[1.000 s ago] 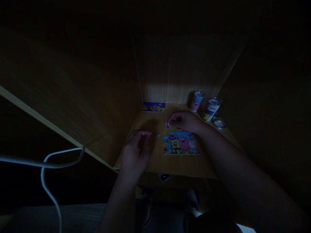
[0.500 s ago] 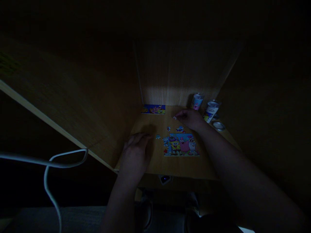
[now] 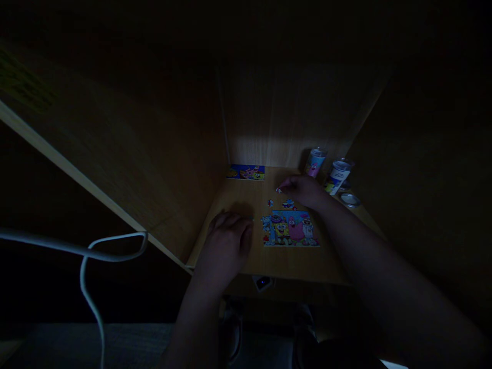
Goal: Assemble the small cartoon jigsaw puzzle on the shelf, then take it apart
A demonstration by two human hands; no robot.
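A partly built cartoon jigsaw puzzle (image 3: pixel 291 228) lies on a small wooden desk (image 3: pixel 269 261) in dim light. Two loose pieces (image 3: pixel 288 204) sit just behind it. My right hand (image 3: pixel 303 188) hovers behind the puzzle, its fingertips pinched on a small puzzle piece (image 3: pixel 279 190). My left hand (image 3: pixel 226 241) rests on the desk left of the puzzle, fingers curled down over the spot where a loose piece lay; what is under them is hidden.
A printed reference picture (image 3: pixel 246 172) lies at the back left of the desk. Two small printed tins (image 3: pixel 334 175) and a round lid (image 3: pixel 349 200) stand at the back right. Wooden panels wall in the desk. A white cable (image 3: pixel 96 256) hangs at left.
My right hand left one piece behind the puzzle and moved back with another small piece. My left hand slid right onto the desk, covering the loose piece beside the puzzle.
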